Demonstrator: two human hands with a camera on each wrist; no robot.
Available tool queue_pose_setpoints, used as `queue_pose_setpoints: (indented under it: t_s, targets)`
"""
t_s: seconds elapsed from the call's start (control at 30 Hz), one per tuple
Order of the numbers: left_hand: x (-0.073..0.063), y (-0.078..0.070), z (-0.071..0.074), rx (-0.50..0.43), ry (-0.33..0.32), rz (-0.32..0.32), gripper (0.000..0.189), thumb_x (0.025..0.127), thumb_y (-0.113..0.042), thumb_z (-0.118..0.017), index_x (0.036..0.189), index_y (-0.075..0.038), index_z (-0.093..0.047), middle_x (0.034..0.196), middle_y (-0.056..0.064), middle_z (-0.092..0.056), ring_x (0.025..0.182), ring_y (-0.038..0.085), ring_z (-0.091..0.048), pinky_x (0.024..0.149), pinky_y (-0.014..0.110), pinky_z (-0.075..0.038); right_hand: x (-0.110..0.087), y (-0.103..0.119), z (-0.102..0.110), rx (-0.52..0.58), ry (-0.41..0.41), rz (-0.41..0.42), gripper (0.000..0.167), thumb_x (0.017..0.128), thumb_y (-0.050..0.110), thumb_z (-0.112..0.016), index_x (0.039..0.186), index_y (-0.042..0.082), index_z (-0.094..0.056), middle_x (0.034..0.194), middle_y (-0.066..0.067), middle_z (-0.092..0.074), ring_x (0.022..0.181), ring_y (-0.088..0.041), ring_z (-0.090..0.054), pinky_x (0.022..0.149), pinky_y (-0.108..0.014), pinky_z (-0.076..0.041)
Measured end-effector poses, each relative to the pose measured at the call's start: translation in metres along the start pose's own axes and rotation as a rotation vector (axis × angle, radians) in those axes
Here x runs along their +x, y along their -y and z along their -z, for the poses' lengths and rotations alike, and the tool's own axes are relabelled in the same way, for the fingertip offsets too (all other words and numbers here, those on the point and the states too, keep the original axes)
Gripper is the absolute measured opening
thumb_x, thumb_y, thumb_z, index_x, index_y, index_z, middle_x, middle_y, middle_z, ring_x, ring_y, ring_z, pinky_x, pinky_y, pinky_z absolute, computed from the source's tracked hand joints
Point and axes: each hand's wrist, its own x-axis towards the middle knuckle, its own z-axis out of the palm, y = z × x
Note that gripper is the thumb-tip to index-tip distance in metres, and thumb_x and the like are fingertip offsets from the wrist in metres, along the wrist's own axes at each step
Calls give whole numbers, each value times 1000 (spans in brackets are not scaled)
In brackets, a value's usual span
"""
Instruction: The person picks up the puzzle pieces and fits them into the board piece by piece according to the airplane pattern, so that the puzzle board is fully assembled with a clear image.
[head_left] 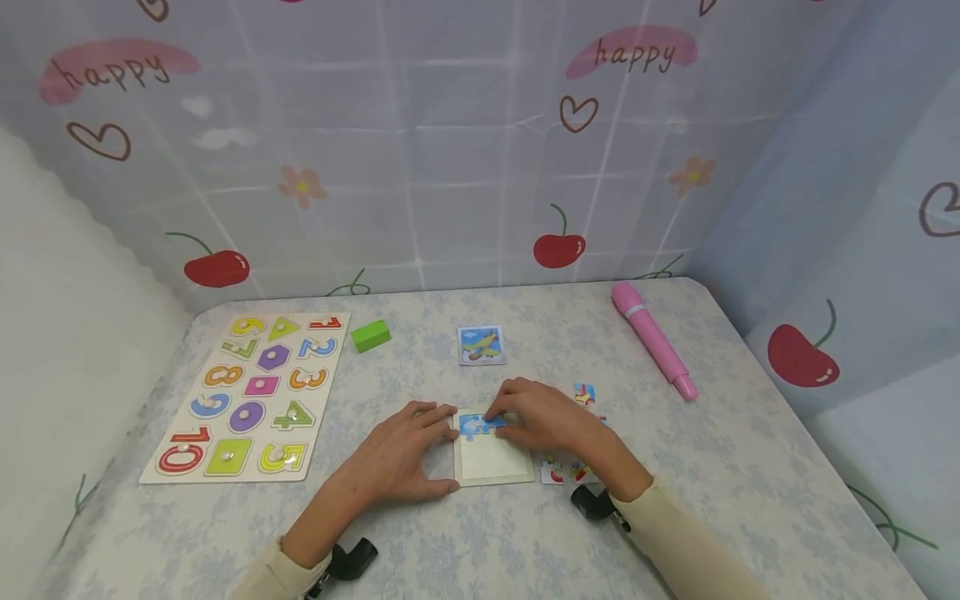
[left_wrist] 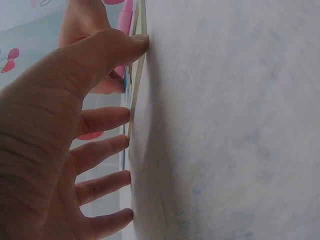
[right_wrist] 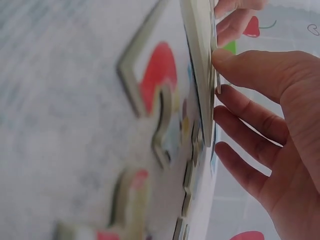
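Nearest us, two cream sleeves with a black wrist camera at each cuff. We see the left hand with fingers spread, its thumb at the near left corner of a shallow puzzle tray, index finger against the same side. The right hand pinches a blue puzzle piece between thumb and index finger, over the tray's far part. Beside it, seated pieces lie in the far left corner; nearer floor bare. Just right of the tray we note loose pieces, partly hidden by the right forearm.

To the left, a number board with knobbed numerals and shapes. Farther out: a green block, an airplane picture card beyond the tray, a pink stick slanting at right. Behind the table hangs a cherry-printed sheet.
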Motion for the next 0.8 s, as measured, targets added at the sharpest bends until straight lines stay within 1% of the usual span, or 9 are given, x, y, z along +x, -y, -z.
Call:
queue_pose_setpoints:
  t_s: [0.07, 0.27, 0.43, 0.6, 0.8]
  targets:
    - [0, 0, 0, -2, 3, 2, 64, 83, -61, -86, 132, -21, -76, 161, 0, -55, 146, 28, -50, 107, 51, -54, 0, 2, 0, -6, 1, -5, 20, 99, 24, -81, 118, 20, -83, 118, 5, -69, 110, -13, -64, 97, -37, -57]
    - [0, 0, 1, -6, 9, 6, 64, 83, -61, -86, 133, -21, -76, 161, 0, -54, 147, 28, -49, 107, 52, -53, 0, 6, -1, -35, -17, 17, 16, 100, 21, -80, 115, 17, -83, 116, 2, -69, 107, -16, -65, 94, -36, -58]
    - [1, 0, 1, -12, 11, 8, 64, 84, -60, -86, 133, -21, -76, 161, 0, -55, 147, 28, -49, 107, 51, -53, 0, 7, -1, -38, -15, 15, 15, 100, 20, -79, 114, 17, -82, 115, 2, -69, 107, -16, -65, 94, -36, -58]
    - [1, 0, 0, -11, 12, 9, 64, 83, -59, -86, 133, -20, -76, 161, 0, -55, 147, 29, -49, 107, 50, -54, -2, 5, 0, -23, -1, 10, 17, 101, 21, -79, 116, 18, -82, 117, 3, -68, 108, -15, -65, 95, -36, -58]
    - [0, 0, 0, -2, 12, 9, 64, 83, -60, -86, 133, -21, -76, 160, 0, -55, 146, 29, -50, 106, 51, -54, -4, 0, 4, 17, -19, 1, 21, 100, 22, -80, 120, 18, -81, 118, 5, -69, 111, -13, -65, 97, -36, -57]
